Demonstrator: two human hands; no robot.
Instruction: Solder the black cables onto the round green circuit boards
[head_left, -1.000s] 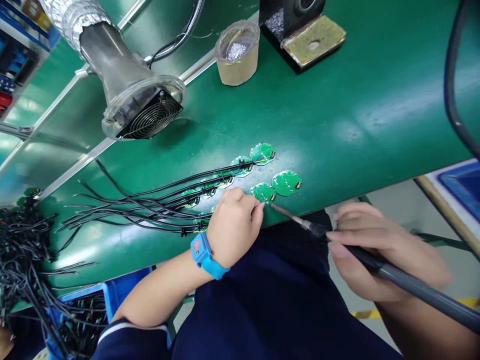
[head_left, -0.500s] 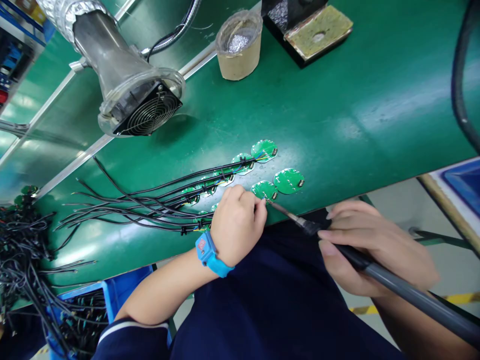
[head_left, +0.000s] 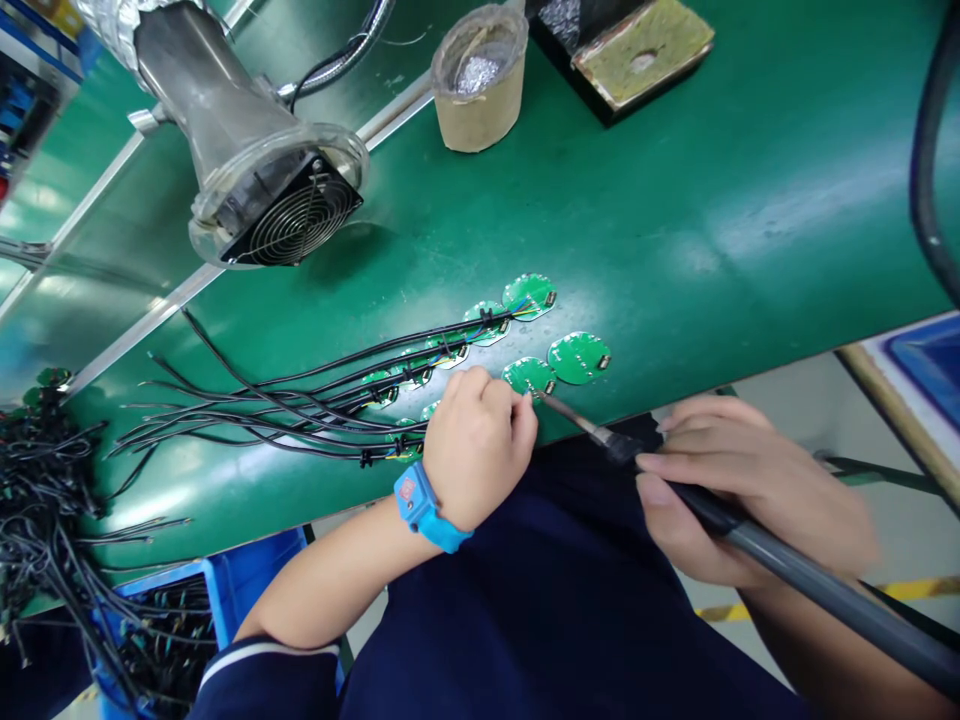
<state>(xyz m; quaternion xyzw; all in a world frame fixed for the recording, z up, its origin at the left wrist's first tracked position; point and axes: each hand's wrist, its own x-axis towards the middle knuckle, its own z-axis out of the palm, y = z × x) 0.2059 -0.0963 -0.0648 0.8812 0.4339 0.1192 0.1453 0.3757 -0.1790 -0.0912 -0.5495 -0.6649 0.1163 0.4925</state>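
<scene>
My left hand, with a blue wrist strap, rests closed at the near edge of the green mat, its fingertips pinched against a small round green circuit board; what the pinch holds is hidden. My right hand grips a dark soldering iron, whose metal tip touches that board's near edge. A second bare board lies just to the right. Several boards with black cables soldered on lie in a row to the left, the farthest board at the upper right.
A fume extractor fan on a foil duct hangs over the mat's far left. A beige cup of solder dross and an iron stand with a yellow sponge sit at the back. Tangled cables fill a blue bin at the left.
The view has shifted slightly; both hands stay at the same board, with the iron tip still on its edge.
</scene>
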